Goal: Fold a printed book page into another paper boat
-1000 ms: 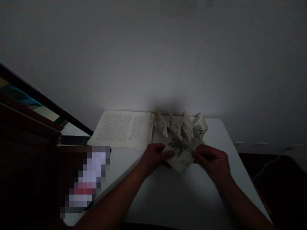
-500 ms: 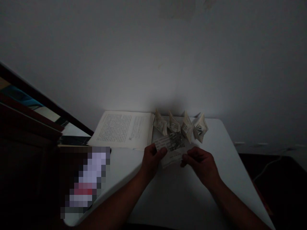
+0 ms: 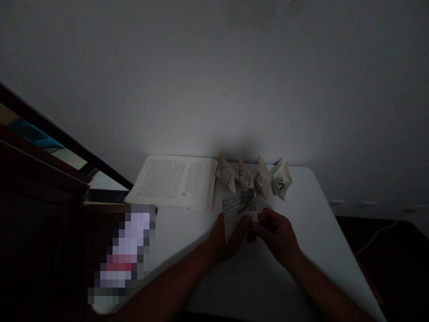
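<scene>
A folded piece of printed paper (image 3: 236, 208) is held up above the white table (image 3: 228, 286). My left hand (image 3: 231, 235) grips it from the lower left, thumb across its front face. At its lower right edge, my right hand (image 3: 276, 230) pinches the paper between thumb and fingers. Just beyond the hands stands a row of several folded paper boats (image 3: 263, 180), made from similar printed sheets. The fingers behind the paper are partly hidden, and the light is dim.
A stack of printed pages (image 3: 167, 181) lies at the table's back left, against the wall (image 3: 214, 89). A pixelated object (image 3: 122, 250) is on the left edge. Dark wooden furniture (image 3: 40, 214) borders the left side; a pale cable (image 3: 378, 231) runs on the right.
The folded paper has turned, its face now angled and narrower. My left hand has shifted right, its thumb moving toward the paper's lower right; both hands are closer together.
</scene>
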Motion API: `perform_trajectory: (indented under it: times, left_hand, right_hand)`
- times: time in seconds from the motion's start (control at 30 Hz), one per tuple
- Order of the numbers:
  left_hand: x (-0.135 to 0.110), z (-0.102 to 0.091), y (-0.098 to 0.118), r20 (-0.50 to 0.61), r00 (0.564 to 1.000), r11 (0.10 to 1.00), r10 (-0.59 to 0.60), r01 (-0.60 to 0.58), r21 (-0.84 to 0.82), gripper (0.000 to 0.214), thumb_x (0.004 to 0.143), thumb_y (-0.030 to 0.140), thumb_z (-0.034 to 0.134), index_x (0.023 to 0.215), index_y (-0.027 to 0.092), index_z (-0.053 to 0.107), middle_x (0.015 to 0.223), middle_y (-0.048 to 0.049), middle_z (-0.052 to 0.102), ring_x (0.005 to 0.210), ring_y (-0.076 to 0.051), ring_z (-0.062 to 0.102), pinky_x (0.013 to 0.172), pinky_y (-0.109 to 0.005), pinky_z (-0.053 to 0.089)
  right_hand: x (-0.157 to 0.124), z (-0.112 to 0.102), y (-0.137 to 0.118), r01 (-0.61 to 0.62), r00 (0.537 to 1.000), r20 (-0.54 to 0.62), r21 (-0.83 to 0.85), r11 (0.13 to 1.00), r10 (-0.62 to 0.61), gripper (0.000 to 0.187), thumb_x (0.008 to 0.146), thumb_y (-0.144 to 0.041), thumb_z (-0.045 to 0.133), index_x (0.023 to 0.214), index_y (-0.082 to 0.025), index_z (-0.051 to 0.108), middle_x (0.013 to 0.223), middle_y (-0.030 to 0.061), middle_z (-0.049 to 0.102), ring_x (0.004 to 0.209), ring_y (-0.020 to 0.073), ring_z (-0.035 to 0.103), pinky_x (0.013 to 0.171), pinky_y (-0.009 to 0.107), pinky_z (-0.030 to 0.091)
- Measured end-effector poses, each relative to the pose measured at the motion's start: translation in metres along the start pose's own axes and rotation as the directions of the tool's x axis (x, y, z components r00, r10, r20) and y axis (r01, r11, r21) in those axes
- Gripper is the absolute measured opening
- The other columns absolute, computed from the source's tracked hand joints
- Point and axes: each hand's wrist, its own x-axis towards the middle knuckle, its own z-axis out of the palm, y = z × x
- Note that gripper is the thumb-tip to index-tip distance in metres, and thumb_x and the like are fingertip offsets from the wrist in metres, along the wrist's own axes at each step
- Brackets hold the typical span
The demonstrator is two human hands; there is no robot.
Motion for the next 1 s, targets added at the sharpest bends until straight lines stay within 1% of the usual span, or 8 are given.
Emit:
perform_trajectory:
  times: [0.13,0.3,0.4,0.5,0.57,0.67,0.9,1.0]
  left_hand:
    - [0.002,-0.007,0.005,0.178,0.982,0.987,0.067,-0.090,0.129,0.051,0.094,0.040,0.021,0.064,0.016,0.054,0.064,-0.0033,0.061,0.063,-0.013,0.059,0.071,-0.024,0.044]
    - [0.004,-0.007,0.006,0.218,0.972,0.979,0.090,-0.126,0.159,0.055,0.095,0.039,0.016,0.064,0.017,0.056,0.066,-0.0042,0.064,0.068,-0.014,0.061,0.073,-0.022,0.044]
    - [0.003,-0.005,0.003,0.179,0.978,0.969,0.110,-0.146,0.201,0.055,0.096,0.034,0.016,0.063,0.017,0.057,0.064,-0.0030,0.064,0.066,-0.013,0.061,0.070,-0.022,0.043]
    - [0.004,-0.003,-0.005,0.181,0.979,0.919,0.096,-0.157,0.362,0.044,0.093,0.032,0.027,0.068,0.018,0.060,0.067,-0.0021,0.064,0.065,-0.015,0.060,0.064,-0.023,0.041]
    - [0.006,-0.003,-0.012,0.258,0.962,0.828,0.084,-0.211,0.519,0.026,0.085,0.035,0.046,0.073,0.017,0.061,0.073,-0.0041,0.064,0.064,-0.017,0.059,0.059,-0.025,0.040]
    - [0.007,-0.004,-0.019,0.250,0.967,0.724,0.040,-0.201,0.660,0.022,0.076,0.034,0.058,0.084,0.014,0.059,0.077,-0.0081,0.063,0.069,-0.021,0.060,0.059,-0.026,0.039]
    - [0.007,-0.007,-0.022,0.191,0.980,0.819,0.055,-0.153,0.553,0.018,0.086,0.025,0.041,0.077,0.017,0.055,0.068,-0.0034,0.060,0.061,-0.016,0.057,0.056,-0.024,0.039]
    - [0.008,-0.008,-0.023,0.229,0.973,0.787,0.040,-0.172,0.593,0.014,0.084,0.024,0.043,0.082,0.017,0.055,0.070,-0.0041,0.061,0.065,-0.017,0.058,0.058,-0.024,0.040]
  right_hand:
    - [-0.001,0.000,0.001,-0.014,0.999,0.030,0.024,1.000,0.014,0.035,0.065,-0.031,0.075,0.064,-0.020,0.041,0.048,-0.0067,0.056,0.045,0.0125,0.059,0.046,0.023,0.045]
    - [0.000,0.001,0.002,0.007,0.999,0.040,0.053,0.999,-0.009,0.036,0.069,-0.030,0.072,0.064,-0.021,0.038,0.046,-0.0086,0.053,0.040,0.0116,0.056,0.042,0.023,0.044]
    - [0.001,0.001,0.002,0.001,0.999,0.046,0.048,0.999,-0.003,0.034,0.071,-0.030,0.070,0.066,-0.021,0.038,0.044,-0.0090,0.052,0.035,0.0109,0.054,0.037,0.021,0.042]
    - [0.001,0.001,0.002,-0.016,0.999,0.044,0.053,0.998,0.014,0.033,0.072,-0.032,0.069,0.066,-0.021,0.038,0.043,-0.0081,0.053,0.033,0.0116,0.053,0.034,0.021,0.042]
    - [0.001,0.000,0.001,-0.037,0.998,0.056,0.083,0.996,0.033,0.032,0.071,-0.034,0.069,0.066,-0.021,0.041,0.046,-0.0069,0.056,0.035,0.0119,0.054,0.034,0.022,0.044]
    - [0.001,-0.001,0.002,-0.080,0.995,0.061,0.134,0.988,0.073,0.029,0.069,-0.034,0.070,0.068,-0.020,0.045,0.050,-0.0061,0.058,0.037,0.0111,0.054,0.037,0.024,0.047]
    - [0.002,-0.003,-0.003,-0.138,0.982,0.123,-0.056,0.989,0.144,0.032,0.075,-0.044,0.063,0.063,-0.016,0.051,0.048,-0.0012,0.061,0.038,0.0116,0.056,0.037,0.021,0.044]
    - [0.000,-0.001,-0.002,-0.148,0.974,0.154,-0.111,0.983,0.165,0.041,0.079,-0.049,0.056,0.057,-0.015,0.052,0.039,-0.0023,0.054,0.031,0.0089,0.049,0.032,0.018,0.035]
